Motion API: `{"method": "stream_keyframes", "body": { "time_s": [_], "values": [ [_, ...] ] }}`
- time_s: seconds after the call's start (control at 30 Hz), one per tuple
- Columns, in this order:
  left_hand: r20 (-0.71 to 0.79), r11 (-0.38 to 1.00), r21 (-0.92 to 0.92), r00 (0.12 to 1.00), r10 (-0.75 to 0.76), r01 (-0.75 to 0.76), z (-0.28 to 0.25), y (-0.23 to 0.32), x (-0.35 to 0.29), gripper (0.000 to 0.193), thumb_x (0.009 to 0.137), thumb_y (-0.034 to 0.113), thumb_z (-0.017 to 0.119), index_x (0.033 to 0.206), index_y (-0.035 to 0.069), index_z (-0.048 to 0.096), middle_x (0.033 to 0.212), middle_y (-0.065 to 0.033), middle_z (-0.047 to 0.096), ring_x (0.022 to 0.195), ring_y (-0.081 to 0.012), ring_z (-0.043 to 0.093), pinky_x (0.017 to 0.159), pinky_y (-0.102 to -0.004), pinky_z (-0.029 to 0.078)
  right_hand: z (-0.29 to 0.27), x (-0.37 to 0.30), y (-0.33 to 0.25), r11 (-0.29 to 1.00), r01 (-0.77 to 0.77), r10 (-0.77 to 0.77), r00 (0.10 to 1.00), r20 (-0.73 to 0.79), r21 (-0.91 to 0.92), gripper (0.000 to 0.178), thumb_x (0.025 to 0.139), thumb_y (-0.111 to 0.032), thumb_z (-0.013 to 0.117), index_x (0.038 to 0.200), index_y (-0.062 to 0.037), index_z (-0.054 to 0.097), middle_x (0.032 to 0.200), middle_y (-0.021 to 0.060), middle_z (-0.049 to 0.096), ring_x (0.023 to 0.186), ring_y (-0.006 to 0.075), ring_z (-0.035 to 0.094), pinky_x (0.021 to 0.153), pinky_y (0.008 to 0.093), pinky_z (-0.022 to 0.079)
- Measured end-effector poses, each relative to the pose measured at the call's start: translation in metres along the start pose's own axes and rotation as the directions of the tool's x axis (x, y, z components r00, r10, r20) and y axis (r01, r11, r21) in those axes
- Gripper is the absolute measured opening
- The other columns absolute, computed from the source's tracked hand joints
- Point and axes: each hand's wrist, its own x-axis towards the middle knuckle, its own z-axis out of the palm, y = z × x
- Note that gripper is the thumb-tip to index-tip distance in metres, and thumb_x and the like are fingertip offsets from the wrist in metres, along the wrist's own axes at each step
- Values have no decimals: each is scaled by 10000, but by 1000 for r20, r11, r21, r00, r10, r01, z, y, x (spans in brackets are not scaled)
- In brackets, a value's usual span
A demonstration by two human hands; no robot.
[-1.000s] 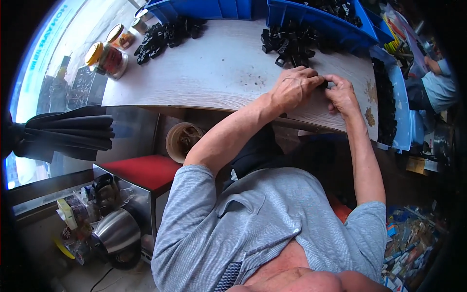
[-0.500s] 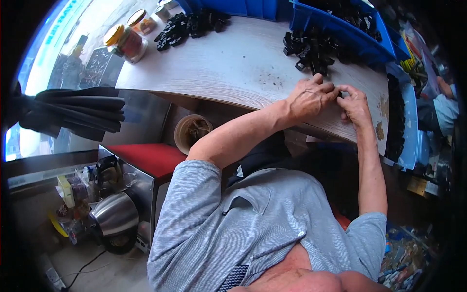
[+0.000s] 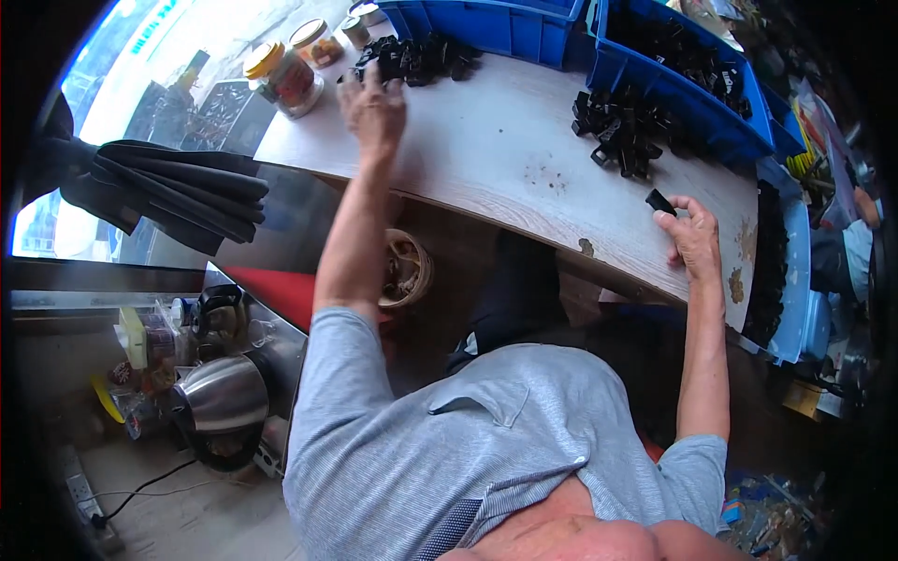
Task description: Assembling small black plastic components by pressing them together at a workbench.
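While the fingers of the right hand (image 3: 694,236) are narrowed on one black part (image 3: 660,201) above the right side of the tabletop (image 3: 458,136), those of the left hand (image 3: 372,110) are spread wide and blurred at the near edge of the left pile (image 3: 426,58); contact there cannot be determined. Black parts form two piles on the tabletop; overlap prevents a unit count. The right pile (image 3: 625,131) lies beyond the held part, against the front of the right blue bin (image 3: 681,73), which contains further black parts. One left blue bin (image 3: 486,26) stands behind the left pile. One pale blue tray (image 3: 795,271), also loaded with black parts, adjoins the right end of the tabletop. Four containers stand at the left end: one yellow-lidded jar (image 3: 288,82), one second jar (image 3: 318,45) and two small cans (image 3: 355,32). The yellow-lidded jar limits clearance on the outer side of the left hand. Below the tabletop are one bucket (image 3: 423,280) and, farther left, one metal kettle (image 3: 224,393).
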Motion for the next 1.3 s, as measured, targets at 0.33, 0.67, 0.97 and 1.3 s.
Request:
{"method": "stream_keyframes", "body": {
  "time_s": [0.33,0.67,0.97,1.3],
  "values": [
    [273,979,-57,940,204,-196,5,-1,-20,402,947,324,591,1300,136,627,1367,-189,569,1288,-439,491,1043,-496,445,4,-3,-3,998,-6,10,998,-62,63,446,804,-235,794,1149,-19,612,552,-41,501,380,63,435,352,226,336],
    [348,911,-190,842,412,-367,-34,76,-42,367,930,313,653,1248,129,666,1111,-107,670,1059,-334,590,895,-478,478,0,-7,-1,983,-26,42,996,-82,180,456,816,-234,792,1156,4,602,548,-38,488,405,76,487,397,233,445],
    [353,935,-314,894,276,-165,-41,79,-46,237,943,300,648,1011,86,724,987,-109,688,959,-335,635,822,-441,506,-43,3,10,929,-108,180,968,-177,355,500,813,-222,794,1190,-2,549,532,-15,473,420,124,548,429,315,542],
    [301,834,-486,845,442,-263,-57,118,-72,218,853,142,721,1063,89,696,917,-108,716,854,-290,660,792,-385,517,-72,28,5,926,0,234,785,-574,378,422,825,-256,809,1187,-100,656,559,15,501,533,168,613,544,362,601]
  ]
}}
